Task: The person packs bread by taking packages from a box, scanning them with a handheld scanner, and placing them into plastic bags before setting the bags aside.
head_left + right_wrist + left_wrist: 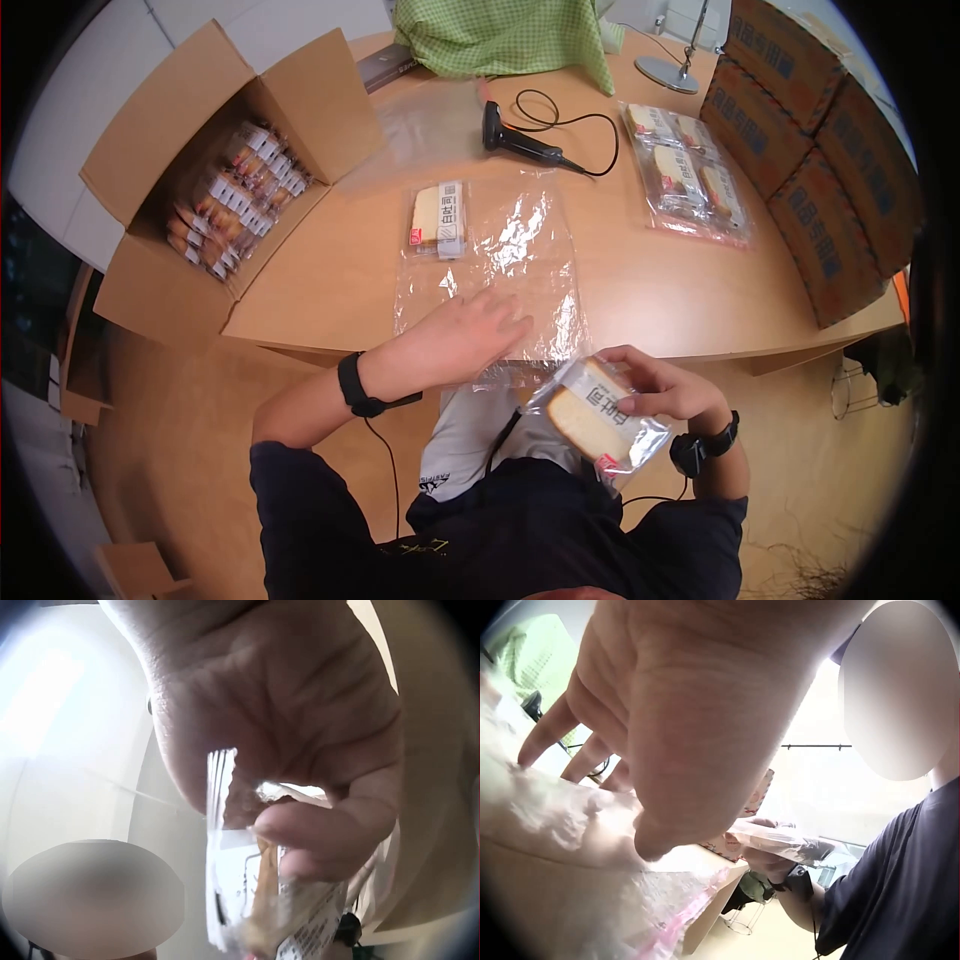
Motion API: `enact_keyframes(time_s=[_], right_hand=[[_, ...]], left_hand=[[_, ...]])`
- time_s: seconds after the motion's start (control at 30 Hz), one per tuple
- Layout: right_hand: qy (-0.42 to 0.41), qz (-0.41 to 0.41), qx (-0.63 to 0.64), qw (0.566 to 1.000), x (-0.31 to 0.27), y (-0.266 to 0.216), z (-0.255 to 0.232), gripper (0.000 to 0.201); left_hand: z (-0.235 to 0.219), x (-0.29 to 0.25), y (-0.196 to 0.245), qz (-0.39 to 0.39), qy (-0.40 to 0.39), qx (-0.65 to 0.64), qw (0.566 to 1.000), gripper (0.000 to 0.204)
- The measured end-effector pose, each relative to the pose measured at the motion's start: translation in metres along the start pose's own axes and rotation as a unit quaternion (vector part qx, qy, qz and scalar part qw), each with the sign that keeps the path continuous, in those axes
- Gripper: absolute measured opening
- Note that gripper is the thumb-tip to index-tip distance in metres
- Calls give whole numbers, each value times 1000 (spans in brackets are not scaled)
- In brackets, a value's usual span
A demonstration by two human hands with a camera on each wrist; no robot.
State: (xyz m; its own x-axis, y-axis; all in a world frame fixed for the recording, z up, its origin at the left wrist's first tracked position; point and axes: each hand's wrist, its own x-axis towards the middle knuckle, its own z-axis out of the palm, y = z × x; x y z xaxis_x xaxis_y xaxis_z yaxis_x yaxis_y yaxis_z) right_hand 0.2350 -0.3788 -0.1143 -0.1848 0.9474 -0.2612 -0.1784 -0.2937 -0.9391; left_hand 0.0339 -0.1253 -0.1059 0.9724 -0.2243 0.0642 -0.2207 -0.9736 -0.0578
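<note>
One wooden table (660, 310) is filling the middle, an open carton (315, 100) standing left. Toward the near edge, a clear bag (545, 285) is lying under the left hand (478, 332), fingers extended; the right hand (672, 386) is gripping wrapped bread (580, 420) near right.

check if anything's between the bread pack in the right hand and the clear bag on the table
Nothing visible separates the bread pack in the right hand from the near end of the clear bag. Farther in, the left hand touches the bag, so it might be in the way there.
</note>
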Motion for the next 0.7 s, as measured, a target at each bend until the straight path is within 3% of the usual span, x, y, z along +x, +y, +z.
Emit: enact_keyframes(time_s=[0.07, 0.2, 0.27, 0.3, 0.43, 0.57, 0.7], right_hand=[[-6, -3, 9, 1000, 7, 6, 12, 62], [-25, 24, 31, 999, 25, 12, 39, 61], [32, 24, 83, 996, 31, 8, 49, 61], [67, -22, 102, 992, 35, 14, 48, 67], [127, -41, 197, 971, 29, 14, 35, 85], [152, -38, 166, 974, 22, -14, 32, 87], [187, -110, 209, 954, 27, -2, 25, 89]], left_hand=[[-5, 2, 2, -78, -1, -100, 992, 31], [-10, 10, 3, -98, 2, -69, 993, 21], [-11, 17, 4, -96, 75, -75, 990, 17], [-12, 20, 6, -94, 76, -74, 990, 17], [-11, 32, 14, -95, 86, -8, 992, 21], [-3, 52, 20, -80, 102, 30, 991, 28], [-4, 67, 25, -94, 134, 30, 986, 30]])
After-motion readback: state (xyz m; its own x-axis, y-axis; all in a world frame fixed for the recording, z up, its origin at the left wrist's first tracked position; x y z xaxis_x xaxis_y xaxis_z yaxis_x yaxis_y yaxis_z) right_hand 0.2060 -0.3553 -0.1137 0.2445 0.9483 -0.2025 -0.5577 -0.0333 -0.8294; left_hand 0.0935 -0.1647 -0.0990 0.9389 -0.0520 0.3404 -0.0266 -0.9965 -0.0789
